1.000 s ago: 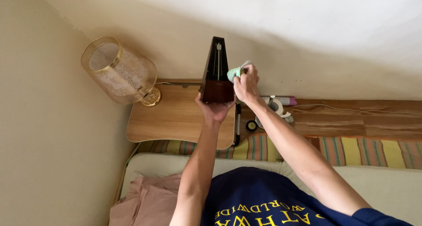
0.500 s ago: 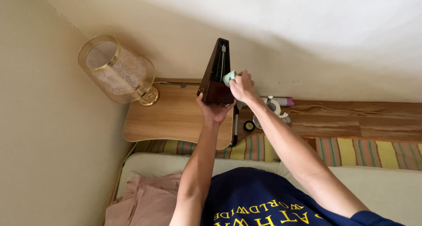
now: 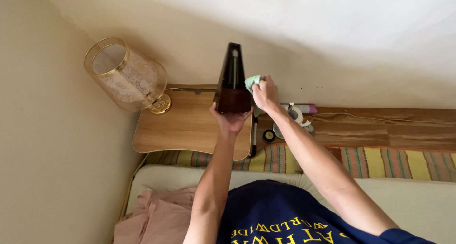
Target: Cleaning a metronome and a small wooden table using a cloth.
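Metronome, dark and pyramid-shaped, is gripped at its base by the left hand above the desk, while a green cloth is clutched against it by the right hand.

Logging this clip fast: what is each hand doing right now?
Left hand: closed around the base of the dark metronome, holding it up.
Right hand: closed on a green cloth, pressed against the metronome's side.

Gold lamp on wooden table
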